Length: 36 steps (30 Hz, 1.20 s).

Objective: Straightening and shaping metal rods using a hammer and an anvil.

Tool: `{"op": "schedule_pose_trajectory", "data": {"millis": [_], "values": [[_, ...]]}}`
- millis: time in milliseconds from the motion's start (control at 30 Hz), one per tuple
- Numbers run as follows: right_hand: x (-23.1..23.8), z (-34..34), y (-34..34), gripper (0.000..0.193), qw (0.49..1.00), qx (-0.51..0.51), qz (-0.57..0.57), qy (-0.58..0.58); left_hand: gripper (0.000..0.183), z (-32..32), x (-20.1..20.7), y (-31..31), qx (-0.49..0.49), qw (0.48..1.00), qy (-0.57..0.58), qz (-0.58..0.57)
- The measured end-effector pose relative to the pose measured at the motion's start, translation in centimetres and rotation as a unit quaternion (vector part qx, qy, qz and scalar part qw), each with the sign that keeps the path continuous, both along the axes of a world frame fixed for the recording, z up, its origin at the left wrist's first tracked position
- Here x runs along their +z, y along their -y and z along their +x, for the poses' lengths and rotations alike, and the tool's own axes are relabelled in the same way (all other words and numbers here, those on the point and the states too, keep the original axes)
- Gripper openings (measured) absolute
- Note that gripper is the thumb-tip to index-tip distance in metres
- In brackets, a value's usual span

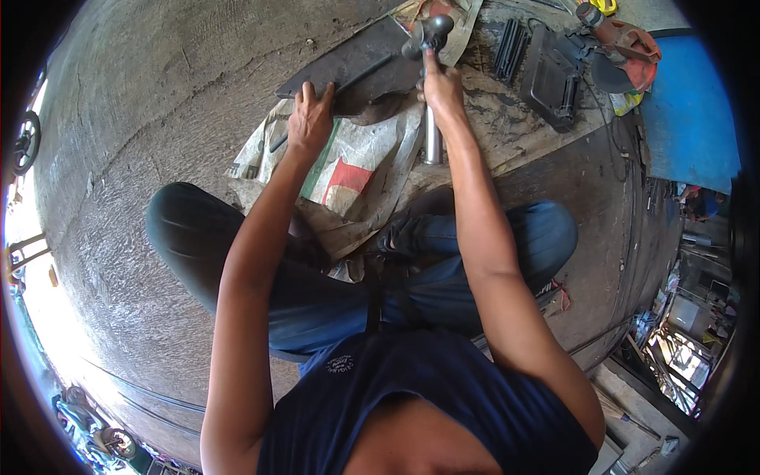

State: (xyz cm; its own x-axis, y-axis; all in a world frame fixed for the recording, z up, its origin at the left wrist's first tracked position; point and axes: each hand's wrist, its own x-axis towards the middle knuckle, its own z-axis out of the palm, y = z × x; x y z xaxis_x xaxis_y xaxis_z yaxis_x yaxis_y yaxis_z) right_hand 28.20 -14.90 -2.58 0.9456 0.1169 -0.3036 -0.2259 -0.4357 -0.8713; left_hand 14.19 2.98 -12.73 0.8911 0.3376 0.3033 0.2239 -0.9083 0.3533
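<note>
My right hand [443, 89] is closed round the handle of a hammer [433, 138] with a rounded metal head and a shiny tube-like handle. The hammer head is raised over the far end of a dark flat metal plate [364, 59]. A thin dark metal rod [362, 77] lies slantwise across this plate. My left hand [310, 120] is closed on the rod near its lower left end, fingers pointing away from me. Under the plate spreads a crumpled white sack [372, 142] with green and red patches.
At the far right stands a cut-off saw with an orange guard [643, 54] and a dark base [552, 75]. Several black bars [512, 51] lie beside it. A blue sheet [689, 111] is beyond, and a cable [613, 131] trails across the concrete floor [158, 95].
</note>
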Motion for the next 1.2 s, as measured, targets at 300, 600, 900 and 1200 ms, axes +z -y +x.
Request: {"op": "schedule_pose_trajectory", "data": {"millis": [300,600,900,1200], "values": [[-2.6,-0.3,-2.4,0.064,0.958,0.083,-0.190,0.199,0.046,-0.2,-0.1,-0.5,-0.008,1.000,-0.010,-0.009],[-3.2,0.4,-3.3,0.065,0.966,0.077,-0.156,0.193,0.064,-3.2,-1.2,-3.8,0.079,0.985,-0.048,-0.143],[-4.9,2.6,-2.1,0.073,0.998,0.044,-0.051,-0.002,0.054,-6.2,-2.5,-2.7,-0.009,0.933,-0.208,-0.295],[-4.9,1.8,-2.3,0.067,0.977,0.109,-0.125,0.131,0.049,-8.2,-0.3,0.5,0.041,0.933,-0.180,-0.310]]}}
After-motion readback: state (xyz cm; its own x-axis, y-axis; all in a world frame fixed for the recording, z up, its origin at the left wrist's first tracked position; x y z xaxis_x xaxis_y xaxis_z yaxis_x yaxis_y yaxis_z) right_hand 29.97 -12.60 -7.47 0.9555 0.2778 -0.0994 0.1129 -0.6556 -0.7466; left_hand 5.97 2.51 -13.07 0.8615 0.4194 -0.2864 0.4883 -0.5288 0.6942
